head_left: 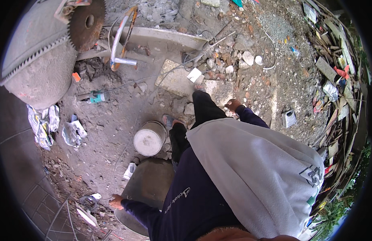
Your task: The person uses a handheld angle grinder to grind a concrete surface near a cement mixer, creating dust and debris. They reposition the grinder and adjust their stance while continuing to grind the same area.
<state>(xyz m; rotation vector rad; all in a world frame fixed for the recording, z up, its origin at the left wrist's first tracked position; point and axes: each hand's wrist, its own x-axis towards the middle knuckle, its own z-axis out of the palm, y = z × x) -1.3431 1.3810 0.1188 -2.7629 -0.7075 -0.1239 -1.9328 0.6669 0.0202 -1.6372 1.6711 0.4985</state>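
My left hand (117,202), in a dark sleeve, is at the outer side of a large dark grey round tub (147,182); its fingers are partly stretched and hold nothing visible. I cannot tell whether it touches the tub. My right hand (233,105) hangs beside my right leg, above rubble, with fingers apart and nothing in them. A light grey cloth or sack (250,168) drapes over my right shoulder and hides most of the right arm. Near my left foot stands a pale round bucket (149,139), its top whitish; its contents are unclear.
A mortar-crusted cement mixer (41,76) with a toothed ring stands at the far left. Nearby lies a teal power tool (98,97) with a trailing cable. Flat slabs (172,78) and broken stones lie ahead. Scrap wood (343,92) piles up at right; empty bags (73,131) lie left.
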